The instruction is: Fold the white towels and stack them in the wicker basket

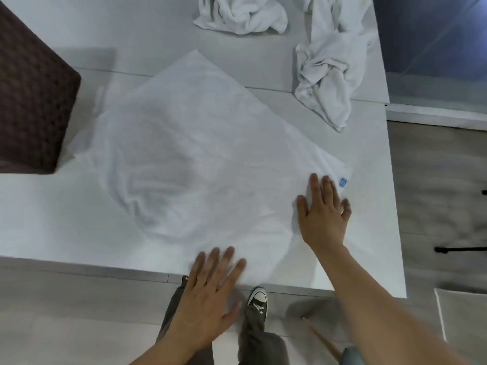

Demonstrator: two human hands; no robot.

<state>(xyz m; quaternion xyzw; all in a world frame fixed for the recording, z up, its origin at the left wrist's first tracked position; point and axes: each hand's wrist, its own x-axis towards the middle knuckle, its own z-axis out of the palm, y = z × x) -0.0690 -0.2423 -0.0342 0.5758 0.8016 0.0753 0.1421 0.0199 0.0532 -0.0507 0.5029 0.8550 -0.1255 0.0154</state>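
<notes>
A large white towel [189, 154] lies spread flat and skewed on the white table [39, 219], with a small blue tag [342, 182] at its right corner. My right hand [322, 214] presses flat on the towel near that corner, fingers straight. Over the towel's near edge at the table's front, my left hand [210, 293] is flat with spread fingers and looks blurred. The dark brown wicker basket [31, 101] stands at the left side of the table. Two crumpled white towels lie farther back: one [241, 14] at the top centre, another [329, 75] at the right.
The table's front edge runs just under my left hand, its right edge near x 1500. Below are my legs and a grey sneaker [258, 302] on the pale floor. A wooden floor, a black stand leg [461, 249] and a mat corner lie to the right.
</notes>
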